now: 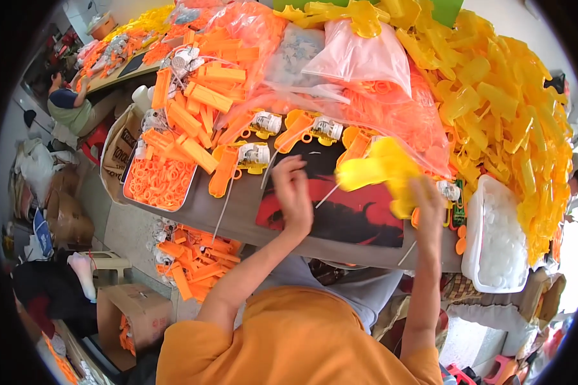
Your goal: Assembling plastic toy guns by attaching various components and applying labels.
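My right hand [428,204] grips a translucent yellow plastic shell [382,165] at its right end, above the work mat; both are blurred by motion. My left hand [293,196] is raised over the left part of the black and red mat [356,221], fingers loosely bent and apart, with nothing visible in them. Along the mat's far side lie part-built toys, each with an orange handle [223,172], a yellow shell and a white cylindrical part [253,154]. A thin white stick [327,196] shows just below the held shell.
A tray of small orange rings [159,183] stands at the left, beside a heap of orange handles [209,96]. Yellow shells [494,96] are piled high at the right, behind a white tub of clear parts [499,237]. Another person [70,106] sits at the far left.
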The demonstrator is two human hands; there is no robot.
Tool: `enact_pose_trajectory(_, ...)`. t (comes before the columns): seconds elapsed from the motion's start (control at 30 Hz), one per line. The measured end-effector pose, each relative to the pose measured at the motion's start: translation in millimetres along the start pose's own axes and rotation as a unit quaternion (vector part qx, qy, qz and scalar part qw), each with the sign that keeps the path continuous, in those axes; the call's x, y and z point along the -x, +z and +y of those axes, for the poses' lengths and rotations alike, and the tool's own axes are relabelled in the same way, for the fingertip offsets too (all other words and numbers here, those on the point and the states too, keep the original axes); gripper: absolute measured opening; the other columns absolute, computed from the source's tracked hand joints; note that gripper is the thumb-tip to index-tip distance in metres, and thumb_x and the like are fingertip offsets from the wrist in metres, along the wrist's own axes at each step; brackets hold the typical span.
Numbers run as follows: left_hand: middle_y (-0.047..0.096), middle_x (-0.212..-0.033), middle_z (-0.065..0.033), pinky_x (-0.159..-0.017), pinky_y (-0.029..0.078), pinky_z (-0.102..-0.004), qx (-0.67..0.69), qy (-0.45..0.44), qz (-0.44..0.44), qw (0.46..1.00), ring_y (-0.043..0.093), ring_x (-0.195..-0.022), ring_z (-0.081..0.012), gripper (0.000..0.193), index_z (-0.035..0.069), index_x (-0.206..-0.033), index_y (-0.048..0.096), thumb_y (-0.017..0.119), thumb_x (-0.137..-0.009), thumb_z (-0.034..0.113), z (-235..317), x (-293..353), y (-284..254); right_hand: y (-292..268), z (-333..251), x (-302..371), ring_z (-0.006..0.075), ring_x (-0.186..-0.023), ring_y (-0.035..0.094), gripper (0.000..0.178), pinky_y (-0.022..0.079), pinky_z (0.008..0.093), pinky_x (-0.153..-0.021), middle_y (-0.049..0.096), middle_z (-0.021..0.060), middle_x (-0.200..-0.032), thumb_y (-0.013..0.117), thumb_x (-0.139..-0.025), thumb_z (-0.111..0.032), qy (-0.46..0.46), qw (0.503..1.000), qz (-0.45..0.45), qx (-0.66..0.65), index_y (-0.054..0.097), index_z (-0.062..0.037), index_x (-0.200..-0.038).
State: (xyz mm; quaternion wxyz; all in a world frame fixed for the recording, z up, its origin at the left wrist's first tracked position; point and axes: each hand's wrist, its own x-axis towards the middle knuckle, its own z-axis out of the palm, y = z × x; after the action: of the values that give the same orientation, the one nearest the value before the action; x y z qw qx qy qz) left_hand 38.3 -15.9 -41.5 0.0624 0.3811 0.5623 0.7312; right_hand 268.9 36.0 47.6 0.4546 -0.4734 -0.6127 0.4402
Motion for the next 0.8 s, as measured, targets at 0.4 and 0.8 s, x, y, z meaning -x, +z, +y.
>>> enact_pose_trajectory(0.4, 0.062, -0.126, -0.0135, -0.104, 0.038, -0.0455, -0.233, 0.156, -0.226, 0.933, 0.055, -0.119, -0.0362, 0.034, 0.006, -0.122, 0.064, 0.059, -0.089, 0.013, 35.8, 11.9, -136.5, 113.2, 35.8, -10.4, 0.0257, -0.116, 0.062, 0.050, 0.044, 0.0340, -0.102, 0.066, 0.0181, -0.120, 0.031, -0.108, -0.037, -0.031, 0.940, -0.315, 0.126, 0.053, -0.0006, -0.135)
enact_pose_trajectory(0.8, 0.060, -0.122, -0.0080, -0.103, 0.039, -0.0469, -0.305, 0.204, -0.170, 0.914, 0.051, -0.123, -0.0304, 0.043, 0.009, -0.120, 0.064, 0.064, -0.078, -0.001, 23.6, 5.4, -120.9, 32.8, 20.9, 10.5, 0.0178, -0.067, 0.055, 0.035, 0.047, 0.0301, -0.069, 0.061, 0.0123, -0.076, 0.053, -0.102, -0.030, -0.062, 0.886, -0.144, 0.437, 0.065, 0.0034, -0.102)
